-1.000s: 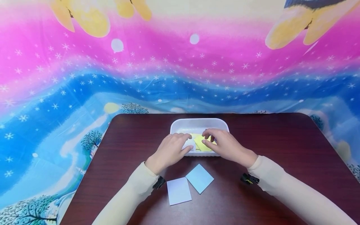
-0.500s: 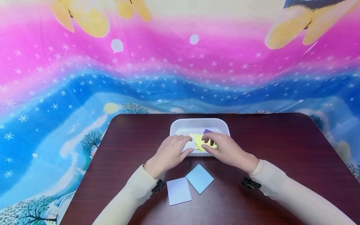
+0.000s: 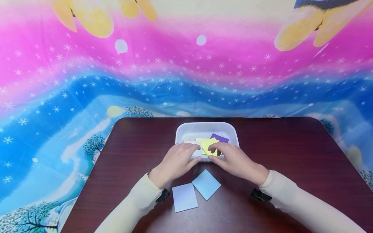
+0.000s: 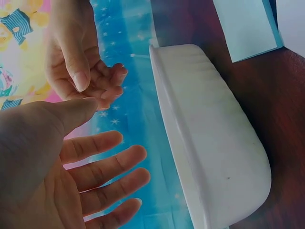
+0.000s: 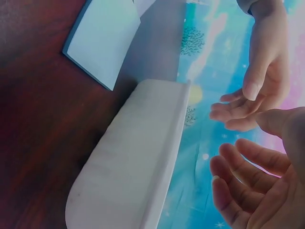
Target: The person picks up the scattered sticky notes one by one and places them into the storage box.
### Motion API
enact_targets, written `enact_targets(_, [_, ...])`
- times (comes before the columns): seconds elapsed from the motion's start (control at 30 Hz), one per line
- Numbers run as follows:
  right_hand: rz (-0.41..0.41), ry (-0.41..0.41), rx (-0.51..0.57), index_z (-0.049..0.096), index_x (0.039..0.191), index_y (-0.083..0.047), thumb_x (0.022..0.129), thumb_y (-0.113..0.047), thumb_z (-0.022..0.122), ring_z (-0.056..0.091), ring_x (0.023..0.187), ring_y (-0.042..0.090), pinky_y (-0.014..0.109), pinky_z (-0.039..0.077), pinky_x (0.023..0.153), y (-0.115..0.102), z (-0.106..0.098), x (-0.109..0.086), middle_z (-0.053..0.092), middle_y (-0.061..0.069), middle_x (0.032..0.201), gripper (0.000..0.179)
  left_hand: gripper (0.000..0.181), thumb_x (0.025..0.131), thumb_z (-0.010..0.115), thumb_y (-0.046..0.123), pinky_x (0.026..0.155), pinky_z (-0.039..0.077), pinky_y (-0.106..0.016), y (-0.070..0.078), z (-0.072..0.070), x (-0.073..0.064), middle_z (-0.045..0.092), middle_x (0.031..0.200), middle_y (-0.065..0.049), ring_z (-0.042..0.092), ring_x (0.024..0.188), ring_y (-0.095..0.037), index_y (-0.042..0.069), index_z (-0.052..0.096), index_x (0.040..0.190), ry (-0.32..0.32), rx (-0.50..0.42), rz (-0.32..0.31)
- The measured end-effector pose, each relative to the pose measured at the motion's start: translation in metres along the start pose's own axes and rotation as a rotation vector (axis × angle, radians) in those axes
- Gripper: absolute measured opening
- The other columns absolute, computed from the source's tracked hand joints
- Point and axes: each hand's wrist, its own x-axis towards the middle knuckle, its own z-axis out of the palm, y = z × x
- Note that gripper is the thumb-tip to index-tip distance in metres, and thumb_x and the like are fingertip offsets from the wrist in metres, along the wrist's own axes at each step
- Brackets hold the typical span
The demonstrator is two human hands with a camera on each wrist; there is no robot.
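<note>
My left hand (image 3: 177,160) hovers over the front left of a white plastic bin (image 3: 233,132), holding nothing; its fingers are spread in the left wrist view. Opposite it, my right hand (image 3: 237,160) is above the bin's front right, fingers loosely bent and nothing in them. Inside the bin lie yellow square notes (image 3: 208,145), a purple square (image 3: 220,138) and a white piece (image 3: 197,152), partly hidden by the hands. On the table in front of the bin are a light blue square pad (image 3: 206,184) and a pale lavender square pad (image 3: 185,197), their corners nearly meeting.
The dark reddish-brown table (image 3: 291,145) reaches back to a colourful printed cloth (image 3: 186,64) hanging behind it. Black clips (image 3: 260,194) show under the sleeve cuffs at both wrists.
Both hands have drawn slightly back toward me, the right one more. The purple square in the bin has come into sight as the right hand moved off it. The two pads have stayed put.
</note>
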Motion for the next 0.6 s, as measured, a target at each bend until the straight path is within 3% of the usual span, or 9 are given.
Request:
enact_targets(0.4, [-0.030,0.000,-0.031,0.072,0.116,-0.011,0.091,-0.022,0.076,0.064,0.084,0.007,0.028,0.056,0.075,-0.001,0.008,-0.010,0.074,-0.003,0.105,0.028,0.037,0.098,0.065,0.039,0.093,0.054,-0.038,0.005,0.002,-0.006,0.073,0.120,0.002,0.069,0.110,-0.017,0.017,0.064,0.128,-0.002,-0.005,0.033])
enact_targets(0.6, [-0.035,-0.010,-0.020,0.071,0.112,-0.016,0.090,-0.022,0.077,0.060,0.079,0.008,0.023,0.052,0.069,0.000,0.015,-0.015,0.071,-0.008,0.096,0.023,0.039,0.098,0.066,0.040,0.096,0.054,-0.037,0.008,0.003,-0.010,0.073,0.120,0.002,0.068,0.110,-0.016,0.017,0.064,0.129,-0.027,0.000,0.023])
